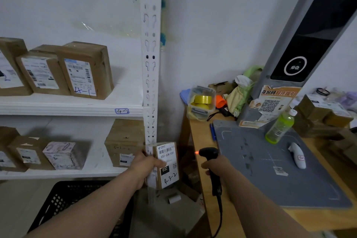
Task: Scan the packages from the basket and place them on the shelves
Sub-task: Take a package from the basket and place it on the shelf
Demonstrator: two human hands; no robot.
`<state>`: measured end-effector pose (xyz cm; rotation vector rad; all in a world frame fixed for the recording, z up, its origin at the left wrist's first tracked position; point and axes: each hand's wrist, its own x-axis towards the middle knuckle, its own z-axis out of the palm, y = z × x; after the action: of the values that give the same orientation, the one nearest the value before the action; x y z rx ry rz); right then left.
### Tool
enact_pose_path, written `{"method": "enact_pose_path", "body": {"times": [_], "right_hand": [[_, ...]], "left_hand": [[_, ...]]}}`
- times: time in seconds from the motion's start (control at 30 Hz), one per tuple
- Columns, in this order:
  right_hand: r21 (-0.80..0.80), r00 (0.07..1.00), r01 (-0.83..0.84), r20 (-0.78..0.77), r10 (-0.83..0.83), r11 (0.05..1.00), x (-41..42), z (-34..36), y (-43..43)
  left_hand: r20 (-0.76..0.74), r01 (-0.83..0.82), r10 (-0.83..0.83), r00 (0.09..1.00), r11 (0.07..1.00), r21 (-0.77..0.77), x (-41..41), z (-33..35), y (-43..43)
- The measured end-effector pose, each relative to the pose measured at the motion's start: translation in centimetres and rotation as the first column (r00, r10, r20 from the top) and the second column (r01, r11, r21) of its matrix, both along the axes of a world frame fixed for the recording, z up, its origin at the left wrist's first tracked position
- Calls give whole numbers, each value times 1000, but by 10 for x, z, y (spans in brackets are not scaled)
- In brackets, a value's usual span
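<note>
Left hand (146, 164) grips a labelled package (166, 164); right hand (214, 166) grips a glowing scanner (209, 157) aimed at it. Shelves (71, 105) already hold several; this one awaits shelving.

Cannot see inside the black perforated plastic basket (61, 199): cropped by the bottom edge, part-covered by the left forearm (87, 206). Cannot see the left hand (144, 162) fingers behind the small brown cardboard package with white label (167, 164); thumb only. Cannot follow the cable of the black handheld scanner (211, 162) past the bottom edge. Cannot read the blurred labels on the brown cardboard boxes (85, 71) on the white metal shelves (58, 109). Cropped at left edge: the far-left boxes. Cropped at top: tall grey kiosk column (301, 44).
</note>
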<state>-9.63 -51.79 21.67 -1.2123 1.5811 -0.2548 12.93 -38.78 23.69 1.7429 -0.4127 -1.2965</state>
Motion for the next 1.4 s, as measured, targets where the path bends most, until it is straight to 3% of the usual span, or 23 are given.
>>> {"method": "enact_pose_path", "body": {"times": [0.2, 0.43, 0.6, 0.7, 0.9, 1.4], "right_hand": [[3, 990, 16, -137, -16, 1000, -17, -38, -26], [54, 936, -120, -327, 131, 991, -23, -82, -36], [107, 843, -262, -459, 281, 959, -27, -101, -49], [116, 815, -290, -490, 309, 950, -31, -106, -50], [54, 884, -167, -435, 174, 985, -40, -111, -38], [33, 855, -154, -496, 151, 987, -48, -86, -24]], "left_hand": [[8, 29, -29, 1000, 1000, 10, -18, -7, -18], [-16, 11, -10, 1000, 1000, 25, -26, -23, -30], [-32, 1, 1, 999, 998, 55, -24, -35, -33], [-37, 6, -4, 999, 999, 54, -24, -38, -32], [-48, 7, -4, 999, 998, 60, -27, -36, -28], [-31, -3, 3, 1000, 1000, 12, -34, -14, -10]]}}
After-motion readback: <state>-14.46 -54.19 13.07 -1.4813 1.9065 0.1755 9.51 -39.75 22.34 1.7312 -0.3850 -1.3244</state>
